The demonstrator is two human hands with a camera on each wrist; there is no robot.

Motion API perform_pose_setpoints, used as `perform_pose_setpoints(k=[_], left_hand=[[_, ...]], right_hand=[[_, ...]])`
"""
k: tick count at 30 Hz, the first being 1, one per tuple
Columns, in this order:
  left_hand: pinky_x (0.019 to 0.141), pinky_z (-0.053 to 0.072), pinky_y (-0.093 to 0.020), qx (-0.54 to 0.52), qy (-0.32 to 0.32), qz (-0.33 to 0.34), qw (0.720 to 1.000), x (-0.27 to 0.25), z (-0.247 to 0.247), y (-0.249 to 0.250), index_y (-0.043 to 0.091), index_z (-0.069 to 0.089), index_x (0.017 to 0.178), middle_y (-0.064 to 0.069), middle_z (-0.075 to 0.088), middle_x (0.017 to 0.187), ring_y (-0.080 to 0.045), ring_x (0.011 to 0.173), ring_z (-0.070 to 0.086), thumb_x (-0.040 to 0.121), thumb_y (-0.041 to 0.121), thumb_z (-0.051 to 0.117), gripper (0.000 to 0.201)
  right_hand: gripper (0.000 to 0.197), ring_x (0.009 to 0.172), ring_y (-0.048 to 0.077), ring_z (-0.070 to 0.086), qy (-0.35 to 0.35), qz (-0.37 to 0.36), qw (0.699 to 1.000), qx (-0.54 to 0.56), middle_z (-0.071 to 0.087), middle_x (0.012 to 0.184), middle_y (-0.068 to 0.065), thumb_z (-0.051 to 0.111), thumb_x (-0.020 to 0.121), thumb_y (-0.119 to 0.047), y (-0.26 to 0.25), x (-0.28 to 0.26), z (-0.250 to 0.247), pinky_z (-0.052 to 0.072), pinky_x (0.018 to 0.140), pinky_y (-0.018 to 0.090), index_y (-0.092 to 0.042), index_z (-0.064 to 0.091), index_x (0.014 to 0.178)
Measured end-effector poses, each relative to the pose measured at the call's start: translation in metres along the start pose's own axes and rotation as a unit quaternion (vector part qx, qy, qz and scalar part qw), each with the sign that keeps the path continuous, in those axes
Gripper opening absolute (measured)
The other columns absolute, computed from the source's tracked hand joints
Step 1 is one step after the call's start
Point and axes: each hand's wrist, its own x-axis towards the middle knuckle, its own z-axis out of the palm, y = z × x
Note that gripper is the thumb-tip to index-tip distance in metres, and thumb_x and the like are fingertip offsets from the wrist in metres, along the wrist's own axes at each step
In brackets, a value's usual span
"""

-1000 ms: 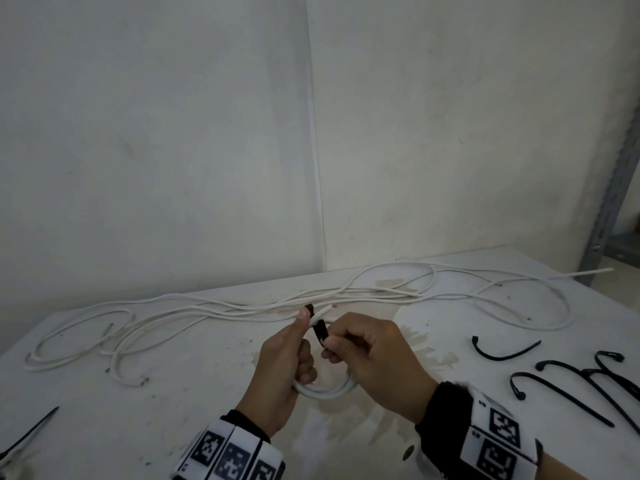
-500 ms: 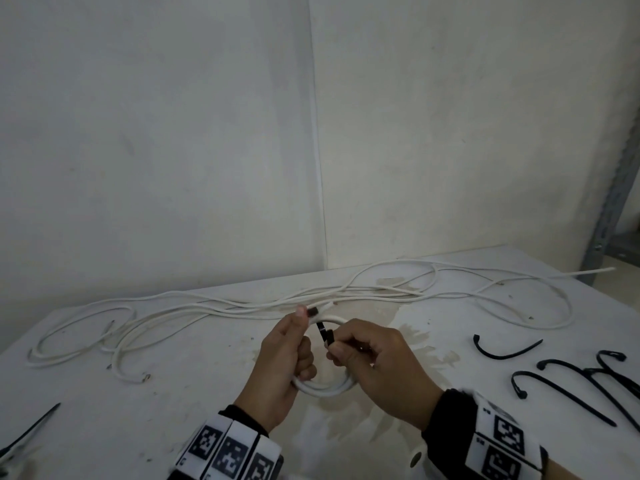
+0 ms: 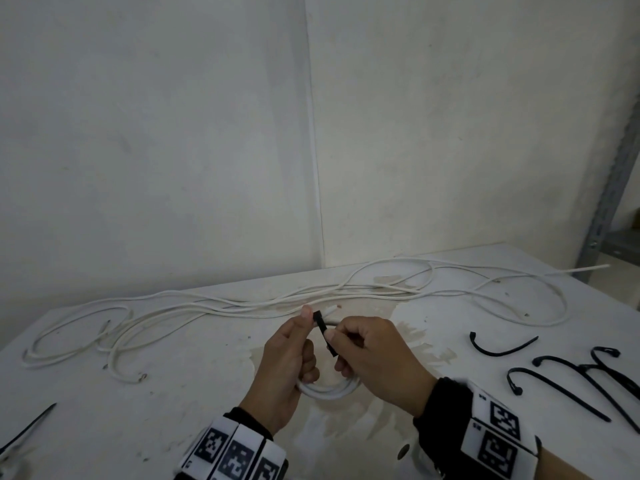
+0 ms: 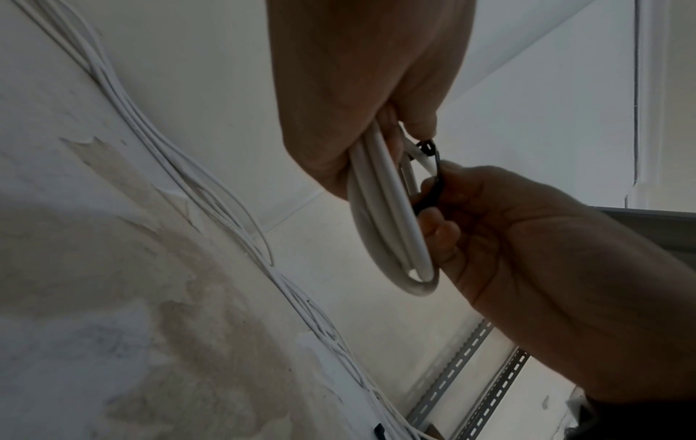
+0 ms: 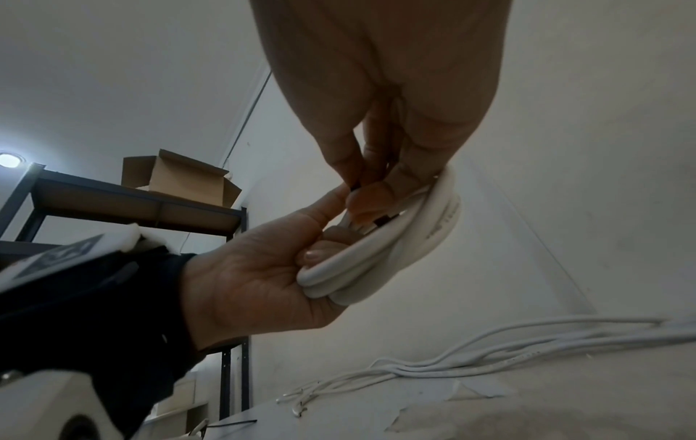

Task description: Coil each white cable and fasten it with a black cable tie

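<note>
A white desk [image 3: 173, 410], stained and peeling near its middle, fills the lower half of the head view below a pale wall [image 3: 156, 133]. Across the desk's far side, from left to right of the frame, lie long loose white cables [image 3: 214, 308] in slack loops. At the right edge stands a grey slotted metal upright [image 3: 613, 174]. In the lower right of the frame several spare black cable ties [image 3: 554, 386] lie on the desk, and another black tie [image 3: 27, 426] lies at the lower left.

At lower centre the left hand [image 3: 287, 365] has its fingers curled round a small coiled white cable [image 3: 329, 391], held above the desk, its thumb raised against the head of a black cable tie [image 3: 323, 329]. The right hand [image 3: 377, 358], just beside it and touching the coil, pinches the strap of that tie between thumb and forefinger, the other fingers folded. In the left wrist view the tie passes round the coil's strands at the top.
</note>
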Motion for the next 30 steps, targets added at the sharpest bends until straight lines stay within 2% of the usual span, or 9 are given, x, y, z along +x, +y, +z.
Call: perform_pose_setpoints(k=[3,8,12,21,26,30], left_hand=[[0.037,0.023,-0.017,-0.01,0.002,-0.002,1.0,0.0,0.0,0.0,0.008,0.057,0.094,0.008,0.019,0.045,-0.006,0.039,0.017,0.091,0.041,0.046,0.034],[0.037,0.022,-0.017,-0.006,0.011,-0.003,1.0,-0.001,0.0,0.002,0.013,0.053,0.079,0.008,0.019,0.044,-0.006,0.038,0.018,0.091,0.039,0.047,0.029],[0.037,0.022,-0.017,-0.004,0.015,-0.003,1.0,-0.001,-0.002,0.003,0.012,0.057,0.088,0.008,0.018,0.046,-0.006,0.038,0.017,0.092,0.038,0.047,0.028],[0.037,0.021,-0.018,0.004,0.017,0.001,1.0,-0.001,-0.006,0.003,0.01,0.057,0.09,0.007,0.018,0.046,-0.007,0.039,0.017,0.093,0.036,0.047,0.028],[0.037,0.023,-0.018,0.033,0.017,0.018,0.999,0.0,-0.007,0.005,0.013,0.058,0.078,0.007,0.019,0.046,-0.007,0.039,0.018,0.092,0.035,0.049,0.028],[0.038,0.022,-0.019,0.052,0.011,0.032,0.998,-0.003,-0.006,0.005,0.017,0.058,0.068,0.006,0.021,0.045,-0.008,0.04,0.018,0.092,0.034,0.05,0.031]], right_hand=[[0.032,0.04,0.001,0.052,0.001,0.0,1.0,-0.009,0.055,0.052,-0.001,0.055,0.09,-0.016,-0.001,0.001,0.0,0.04,0.048,0.011,-0.018,0.053,0.059],[0.033,0.039,0.002,0.051,0.003,0.009,1.0,0.004,0.055,0.048,-0.005,0.057,0.089,-0.015,0.0,0.002,0.002,0.04,0.047,0.012,-0.019,0.054,0.057],[0.025,0.04,0.001,0.052,0.001,-0.002,1.0,0.001,0.054,0.051,-0.002,0.057,0.089,-0.014,-0.001,0.003,0.004,0.039,0.047,0.011,-0.009,0.057,0.064],[0.031,0.038,0.001,0.051,-0.005,0.004,1.0,-0.018,0.053,0.051,-0.002,0.056,0.09,-0.016,-0.004,0.006,0.008,0.04,0.046,0.014,-0.018,0.052,0.059],[0.029,0.042,0.002,0.051,0.011,-0.011,0.999,-0.046,0.051,0.052,-0.005,0.055,0.091,-0.018,-0.004,0.006,0.009,0.037,0.047,0.01,-0.014,0.052,0.063],[0.029,0.05,0.009,0.048,0.064,-0.041,0.996,-0.054,0.05,0.055,-0.005,0.054,0.091,-0.02,-0.006,0.009,0.014,0.037,0.052,0.015,-0.014,0.054,0.063]])
